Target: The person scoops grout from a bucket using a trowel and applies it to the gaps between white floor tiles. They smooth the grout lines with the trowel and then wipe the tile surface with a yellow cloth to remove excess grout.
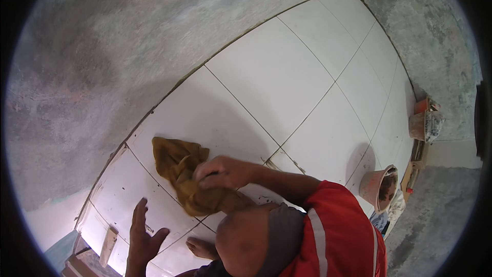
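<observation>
A mustard-brown cloth (179, 161) lies bunched on the white tiled floor (271, 82), close to the foot of the wall. My right hand (223, 172) is on its right side, fingers curled into the fabric. Lower left, my left hand (145, 236) is held over the tiles with fingers and thumb spread, and nothing is in it. My bent knee (243, 238) and bare foot (201, 249) are between the two hands. Crumbs of dirt and smears of mortar mark the tile joints around the cloth.
A rough grey plastered wall (118, 46) runs along the left and far side. At right stands a mortar-stained bucket (371, 187), with smaller containers (419, 125) by the right wall. A wooden strip (108, 246) lies at lower left, near wooden boards (84, 266).
</observation>
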The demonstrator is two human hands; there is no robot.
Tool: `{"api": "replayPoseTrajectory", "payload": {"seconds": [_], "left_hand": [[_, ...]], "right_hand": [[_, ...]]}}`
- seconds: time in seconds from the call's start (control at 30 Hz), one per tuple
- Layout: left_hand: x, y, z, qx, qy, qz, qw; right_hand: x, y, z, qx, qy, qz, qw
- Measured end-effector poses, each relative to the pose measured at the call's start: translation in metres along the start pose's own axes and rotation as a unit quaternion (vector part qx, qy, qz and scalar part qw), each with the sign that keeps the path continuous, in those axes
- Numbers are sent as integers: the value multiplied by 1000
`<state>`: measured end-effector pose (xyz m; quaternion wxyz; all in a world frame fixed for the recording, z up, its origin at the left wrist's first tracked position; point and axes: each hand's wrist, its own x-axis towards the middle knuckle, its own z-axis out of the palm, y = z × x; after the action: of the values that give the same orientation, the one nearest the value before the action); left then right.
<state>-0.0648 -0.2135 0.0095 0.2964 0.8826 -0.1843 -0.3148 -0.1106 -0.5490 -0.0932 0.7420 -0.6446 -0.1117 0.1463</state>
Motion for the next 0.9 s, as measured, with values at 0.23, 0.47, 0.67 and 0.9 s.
{"api": "replayPoseTrajectory", "payload": {"seconds": [0.23, 0.47, 0.67, 0.9], "left_hand": [[40, 30, 20, -115, -31, 25, 993], [45, 39, 23, -142, -20, 6, 990], [55, 32, 17, -96, -23, -16, 995], [53, 38, 37, 65, -206, 59, 975]], "right_hand": [[18, -29, 20, 166, 32, 72, 983], [-27, -14, -9, -24, -56, 153, 986], [-64, -35, -72, -181, -10, 112, 977], [-87, 40, -105, 381, 121, 143, 905]]}}
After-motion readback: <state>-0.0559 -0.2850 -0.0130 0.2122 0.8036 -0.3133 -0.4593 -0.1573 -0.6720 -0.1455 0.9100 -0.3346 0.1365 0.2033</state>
